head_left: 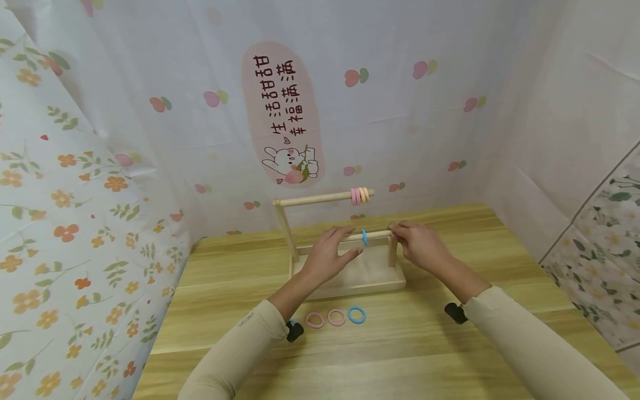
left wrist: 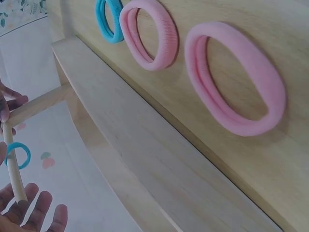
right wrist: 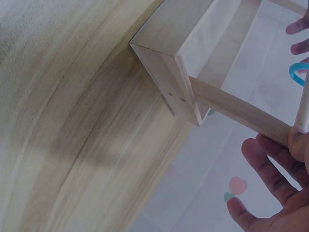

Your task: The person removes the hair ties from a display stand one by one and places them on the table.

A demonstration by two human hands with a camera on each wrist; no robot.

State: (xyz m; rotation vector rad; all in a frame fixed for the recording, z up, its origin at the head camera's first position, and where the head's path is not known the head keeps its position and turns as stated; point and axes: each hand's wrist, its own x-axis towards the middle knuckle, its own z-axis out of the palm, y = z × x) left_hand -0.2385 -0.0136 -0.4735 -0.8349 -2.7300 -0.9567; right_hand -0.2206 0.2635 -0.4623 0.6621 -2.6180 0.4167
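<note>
While threaded (lower rod [head_left: 372, 235]), blue ring [head_left: 364, 238] between hands.

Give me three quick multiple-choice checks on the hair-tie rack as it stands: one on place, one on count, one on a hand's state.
1. Where is the blue hair tie that is on the rack?
A. on the lower rod
B. on the upper rod
C. on the rack's base

2. How many loose hair ties lie on the table in front of the rack?
A. one
B. three
C. five

3. What is the left hand doing?
A. lying flat on the table
B. holding a pink hair tie
C. at the lower rod beside the blue tie

Answers:
1 A, it rings the lower rod between the hands.
2 B, two pink and one blue.
3 C, its fingers reach the rod left of the tie.
</note>
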